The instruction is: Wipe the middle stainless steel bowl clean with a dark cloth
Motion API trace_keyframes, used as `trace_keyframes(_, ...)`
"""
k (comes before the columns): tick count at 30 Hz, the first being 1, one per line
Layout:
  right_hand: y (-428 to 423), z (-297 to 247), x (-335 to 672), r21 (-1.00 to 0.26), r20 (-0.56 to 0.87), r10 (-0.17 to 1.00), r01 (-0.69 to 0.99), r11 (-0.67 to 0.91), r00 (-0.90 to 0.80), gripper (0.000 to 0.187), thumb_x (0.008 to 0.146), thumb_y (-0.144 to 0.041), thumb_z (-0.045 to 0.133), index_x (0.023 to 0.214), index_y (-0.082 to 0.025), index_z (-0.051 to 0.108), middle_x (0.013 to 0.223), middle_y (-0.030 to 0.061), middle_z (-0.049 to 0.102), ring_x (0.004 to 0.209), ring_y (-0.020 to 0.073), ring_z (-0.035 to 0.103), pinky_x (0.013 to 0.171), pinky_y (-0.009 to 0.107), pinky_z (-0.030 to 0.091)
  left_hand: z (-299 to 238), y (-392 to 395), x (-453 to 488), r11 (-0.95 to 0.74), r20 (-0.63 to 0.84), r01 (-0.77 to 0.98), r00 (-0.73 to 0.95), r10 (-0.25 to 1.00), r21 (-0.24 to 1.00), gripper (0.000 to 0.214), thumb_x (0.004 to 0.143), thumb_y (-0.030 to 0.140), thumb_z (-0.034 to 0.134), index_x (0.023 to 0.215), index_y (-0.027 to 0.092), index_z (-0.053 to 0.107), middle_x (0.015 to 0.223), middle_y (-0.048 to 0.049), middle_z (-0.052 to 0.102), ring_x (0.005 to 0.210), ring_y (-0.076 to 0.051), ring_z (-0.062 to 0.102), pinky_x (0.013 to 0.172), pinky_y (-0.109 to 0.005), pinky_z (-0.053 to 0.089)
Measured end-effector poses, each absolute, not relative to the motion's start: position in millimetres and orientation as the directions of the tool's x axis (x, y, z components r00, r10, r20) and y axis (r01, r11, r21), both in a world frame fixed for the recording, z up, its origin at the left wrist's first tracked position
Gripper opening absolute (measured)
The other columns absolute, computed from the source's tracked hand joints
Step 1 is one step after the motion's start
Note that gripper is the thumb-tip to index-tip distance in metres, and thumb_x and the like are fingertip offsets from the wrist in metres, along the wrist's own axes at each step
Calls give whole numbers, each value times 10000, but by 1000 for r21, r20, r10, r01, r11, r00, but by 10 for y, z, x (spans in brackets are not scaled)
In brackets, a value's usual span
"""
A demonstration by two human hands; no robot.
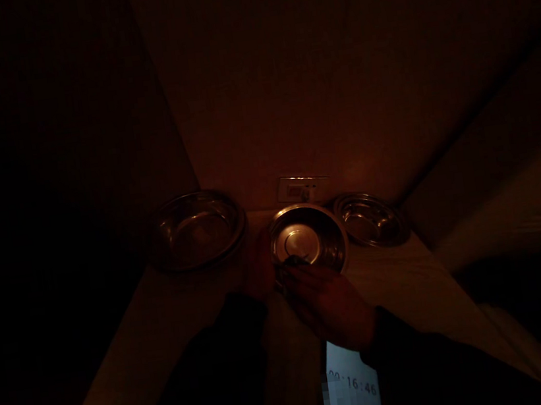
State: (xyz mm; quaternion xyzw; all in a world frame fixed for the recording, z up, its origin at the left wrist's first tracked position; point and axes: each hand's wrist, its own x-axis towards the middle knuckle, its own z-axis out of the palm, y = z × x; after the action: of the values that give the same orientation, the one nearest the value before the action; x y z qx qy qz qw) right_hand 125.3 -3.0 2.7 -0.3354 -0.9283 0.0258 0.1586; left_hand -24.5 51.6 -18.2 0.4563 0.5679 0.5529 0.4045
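The scene is very dark. A steel bowl (308, 237) is tilted toward me at the middle of a narrow counter (167, 322). My left hand (258, 267) grips its left rim. My right hand (331, 301) is closed at the bowl's near rim, its fingers on a small dark thing (294, 261) that I cannot make out. Both sleeves are dark.
A larger steel bowl (194, 229) sits to the left and a smaller one (369, 218) to the right, both against the back wall. A wall socket plate (302, 189) is behind the middle bowl. A lit screen showing a time (352, 387) glows below my right wrist.
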Motion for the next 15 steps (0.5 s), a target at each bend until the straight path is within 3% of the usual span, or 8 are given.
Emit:
trace_keyframes(5, -13, 97, 1475, -63, 278, 584, 592, 804, -763, 307, 897, -157, 493, 1176, -128, 616, 1217, 124, 635, 1131, 271, 569, 963, 458, 469, -71, 444, -225, -53, 59, 37, -182, 982, 998, 437, 938, 372, 292, 1034, 136, 648, 1081, -85, 703, 1027, -218, 630, 969, -340, 449)
trace_keyframes(9, 4, 142, 1661, 33, 234, 548, 570, 821, -803, 272, 849, -121, 555, 1103, -125, 652, 1190, 126, 650, 1116, 293, 572, 961, 478, 463, 4, 411, -210, 19, -6, 76, -169, 986, 997, 445, 940, 375, 308, 1081, 113, 639, 1127, -97, 686, 1070, -214, 613, 997, -326, 423)
trace_keyframes(15, -1, 120, 1282, -63, 192, 629, 631, 774, -753, 415, 899, -158, 496, 1310, -97, 502, 1321, 132, 557, 1160, 270, 534, 975, 444, 466, -26, 428, -192, -21, 19, -8, -193, 981, 1000, 424, 941, 354, 303, 1126, 154, 628, 1175, -65, 670, 1122, -193, 592, 1038, -331, 392)
